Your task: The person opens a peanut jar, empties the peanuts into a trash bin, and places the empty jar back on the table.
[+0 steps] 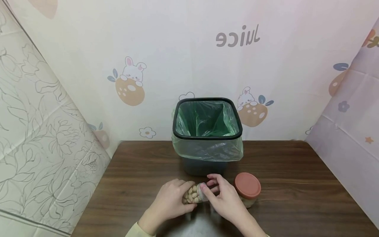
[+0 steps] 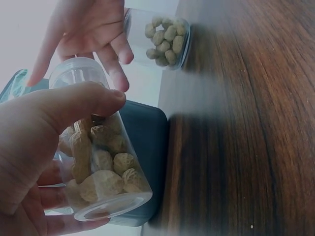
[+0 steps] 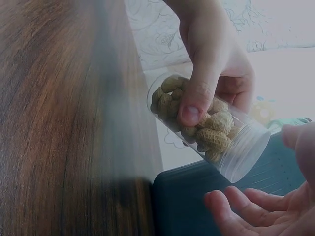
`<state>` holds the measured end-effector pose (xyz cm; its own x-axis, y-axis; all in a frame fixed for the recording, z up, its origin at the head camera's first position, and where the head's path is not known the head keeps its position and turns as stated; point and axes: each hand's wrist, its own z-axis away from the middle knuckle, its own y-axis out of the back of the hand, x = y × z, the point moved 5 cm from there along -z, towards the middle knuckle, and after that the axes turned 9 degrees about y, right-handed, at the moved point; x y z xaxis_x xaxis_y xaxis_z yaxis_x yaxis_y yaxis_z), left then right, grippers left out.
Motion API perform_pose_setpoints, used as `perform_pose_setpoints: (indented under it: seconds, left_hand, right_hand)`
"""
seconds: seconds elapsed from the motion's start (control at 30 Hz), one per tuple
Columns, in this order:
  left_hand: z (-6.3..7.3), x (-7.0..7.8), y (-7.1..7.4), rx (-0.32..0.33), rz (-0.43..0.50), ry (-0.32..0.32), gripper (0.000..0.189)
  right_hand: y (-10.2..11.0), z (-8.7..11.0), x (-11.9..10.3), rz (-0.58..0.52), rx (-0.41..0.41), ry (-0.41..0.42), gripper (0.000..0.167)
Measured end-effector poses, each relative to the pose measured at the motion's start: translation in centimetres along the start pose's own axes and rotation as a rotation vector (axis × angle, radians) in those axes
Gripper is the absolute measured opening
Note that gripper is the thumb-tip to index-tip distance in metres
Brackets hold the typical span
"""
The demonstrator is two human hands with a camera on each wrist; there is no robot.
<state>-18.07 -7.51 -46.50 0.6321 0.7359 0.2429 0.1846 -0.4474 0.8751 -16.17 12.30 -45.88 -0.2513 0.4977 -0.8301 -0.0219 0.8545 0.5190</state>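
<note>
My left hand (image 1: 170,200) grips a clear plastic jar (image 1: 191,195) of unshelled peanuts, its thumb across the side and its fingers round the back. The jar is tilted, with its translucent lid (image 3: 246,153) toward the right hand. My right hand (image 1: 226,199) is beside that lid with fingers spread and loosely bent. In the right wrist view its fingertips (image 3: 216,204) stand a little apart from the lid. Just right of it, a second clear jar (image 2: 165,39) holding roundish tan nuts stands on the table under a pink lid (image 1: 247,185).
A dark bin (image 1: 204,166) with a black rim stands behind the hands, lined with a green translucent bag (image 1: 207,148). The brown wood-grain table (image 1: 142,164) runs back to a patterned curtain (image 1: 177,49), with more printed cloth along both sides.
</note>
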Motion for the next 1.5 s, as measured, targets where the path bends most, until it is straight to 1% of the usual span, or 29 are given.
perform_pose_setpoints:
  seconds: [0.07, 0.17, 0.43, 0.6, 0.83, 1.0, 1.23, 1.5]
  left_hand:
    - [0.01, -0.02, 0.01, -0.001, -0.003, 0.001, 0.064]
    - [-0.02, -0.02, 0.01, -0.005, -0.007, 0.001, 0.064]
    - [0.00, 0.01, -0.02, 0.012, -0.011, -0.021, 0.064]
    - [0.06, -0.02, -0.07, 0.002, -0.003, -0.014, 0.064]
    - [0.05, -0.04, -0.13, -0.009, -0.005, -0.001, 0.063]
    - [-0.01, -0.03, -0.25, -0.009, 0.005, 0.000, 0.062]
    - [-0.06, -0.06, -0.21, -0.011, 0.010, 0.002, 0.062]
    - [-0.03, -0.11, -0.32, -0.004, 0.010, 0.002, 0.063]
  right_hand:
    - [-0.08, -0.02, 0.03, 0.017, -0.008, -0.018, 0.051]
    - [-0.14, -0.02, 0.05, 0.049, -0.016, -0.024, 0.049]
    - [-0.17, 0.14, -0.05, 0.052, -0.049, 0.002, 0.040]
    - [-0.22, 0.13, 0.07, 0.061, -0.053, 0.017, 0.034]
    - [-0.25, 0.03, 0.27, 0.043, -0.050, 0.016, 0.035]
    - [-0.11, 0.01, 0.08, 0.011, -0.041, 0.050, 0.035]
    - [0.06, 0.10, -0.22, -0.004, -0.038, 0.099, 0.035]
    - [0.02, 0.08, -0.36, -0.046, -0.059, 0.129, 0.037]
